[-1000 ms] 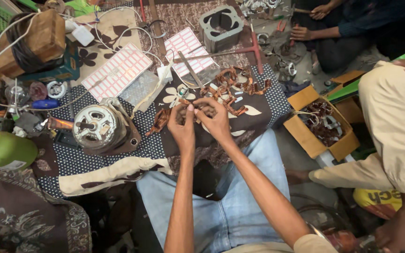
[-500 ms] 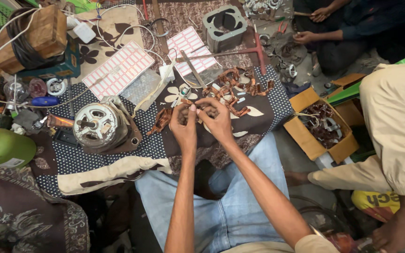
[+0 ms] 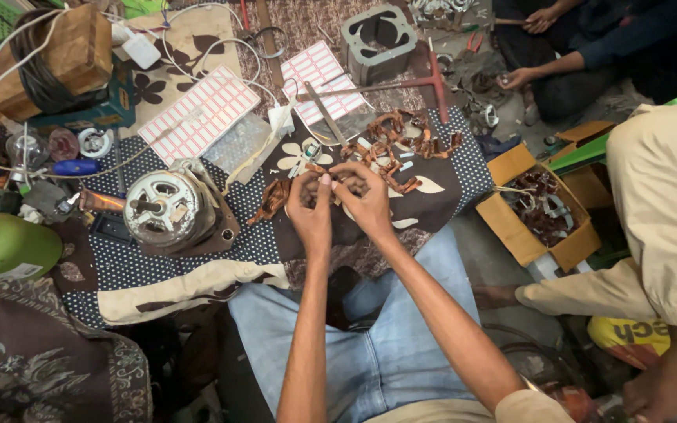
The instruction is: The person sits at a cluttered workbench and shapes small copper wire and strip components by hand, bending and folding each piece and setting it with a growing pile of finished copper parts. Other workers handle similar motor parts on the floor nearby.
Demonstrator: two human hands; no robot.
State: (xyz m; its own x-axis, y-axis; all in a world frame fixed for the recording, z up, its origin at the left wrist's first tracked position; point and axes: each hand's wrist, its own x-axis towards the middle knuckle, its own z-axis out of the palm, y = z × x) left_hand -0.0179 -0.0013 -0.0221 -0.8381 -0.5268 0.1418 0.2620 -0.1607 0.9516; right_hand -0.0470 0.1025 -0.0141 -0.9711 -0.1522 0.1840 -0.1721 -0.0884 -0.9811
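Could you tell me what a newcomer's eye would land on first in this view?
Probably the two hands, left hand and right hand, pinched together over a dotted cloth at the centre. Just beyond them lies a heap of copper wire coils, and to their left a round metal motor.

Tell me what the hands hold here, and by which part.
Both the left hand and right hand pinch a small pale piece between fingertips; which part is gripped cannot be told.
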